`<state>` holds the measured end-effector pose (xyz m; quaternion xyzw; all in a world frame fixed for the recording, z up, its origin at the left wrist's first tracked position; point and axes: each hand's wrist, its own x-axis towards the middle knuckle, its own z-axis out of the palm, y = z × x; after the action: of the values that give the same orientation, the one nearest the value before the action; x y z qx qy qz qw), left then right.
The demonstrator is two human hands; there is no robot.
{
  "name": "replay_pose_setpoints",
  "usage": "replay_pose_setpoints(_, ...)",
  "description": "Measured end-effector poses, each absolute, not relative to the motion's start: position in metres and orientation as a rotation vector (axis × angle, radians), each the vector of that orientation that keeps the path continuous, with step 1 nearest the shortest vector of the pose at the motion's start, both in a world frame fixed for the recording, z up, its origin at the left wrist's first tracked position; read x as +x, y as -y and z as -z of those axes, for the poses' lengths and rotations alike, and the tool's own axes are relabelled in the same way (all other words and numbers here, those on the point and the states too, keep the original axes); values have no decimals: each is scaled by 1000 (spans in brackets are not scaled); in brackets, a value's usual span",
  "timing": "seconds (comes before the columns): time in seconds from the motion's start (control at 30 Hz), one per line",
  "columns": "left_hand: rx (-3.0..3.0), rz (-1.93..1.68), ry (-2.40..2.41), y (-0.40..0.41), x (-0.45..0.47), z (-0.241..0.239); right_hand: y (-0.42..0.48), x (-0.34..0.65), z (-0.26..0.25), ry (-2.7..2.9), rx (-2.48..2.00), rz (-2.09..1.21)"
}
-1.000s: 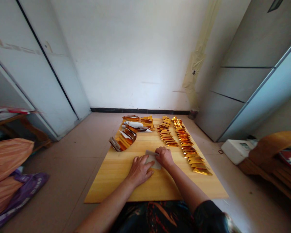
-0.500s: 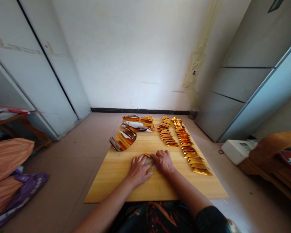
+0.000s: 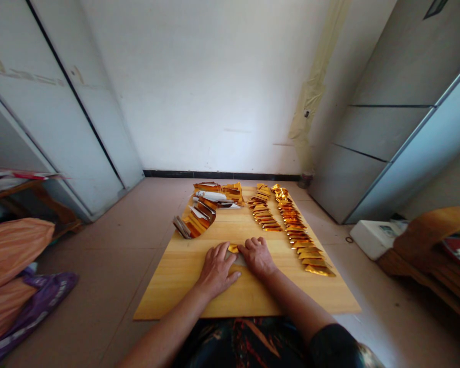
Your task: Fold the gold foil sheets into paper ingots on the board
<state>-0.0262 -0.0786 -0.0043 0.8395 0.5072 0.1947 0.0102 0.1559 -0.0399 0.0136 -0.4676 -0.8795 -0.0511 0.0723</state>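
While an orange bag (image 3: 19,240) and a purple printed bag (image 3: 48,296) lie on the floor at far left, the work sits on the wooden surface (image 3: 164,291) in front of the person. Along its far left part, gold foil-paper sheets (image 3: 193,225) fan out in a curved, uneven pile, some turned to their pale backs; these look like the stock left to fold. A white, roll-shaped bundle (image 3: 211,196) lies among them.

Nearer the person, the left hand (image 3: 216,271) is spread palm down, fingers loosely apart, resting on the sheet being folded (image 3: 239,259). That sheet lies between the two hands near the middle, its pale side up, with a gold flap (image 3: 233,248) showing at the far edge; I judge it only part-folded. The right hand (image 3: 258,258) has bent fingers at the flap's right end; whether it pinches the paper, I cannot tell.

Farther right, a shorter row of folded gold pieces (image 3: 266,217) stands beside a longer row of folded gold pieces (image 3: 299,235), overlapping closely. Both rows look finished, so much seems done, though many sheets remain.
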Motion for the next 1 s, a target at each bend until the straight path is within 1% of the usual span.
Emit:
replay_pose_setpoints(0.1, 2655, -627, -1583, 81, -27, 2, 40, 155, -15, 2648, -1398, 157)
replay_pose_setpoints(0.4, 2729, -491, -1414, 80, -25, 1, 39, 155, -17, 2669, -1383, 165)
replay_pose_setpoints(0.73, 2627, -380, -1449, 74, -27, -2, 39, 154, -17, 2685, -1380, 181)
replay_pose_setpoints(1.0, 2605, -280, -1460, 70, -27, -8, 42, 153, -20, 2692, -1405, 126)
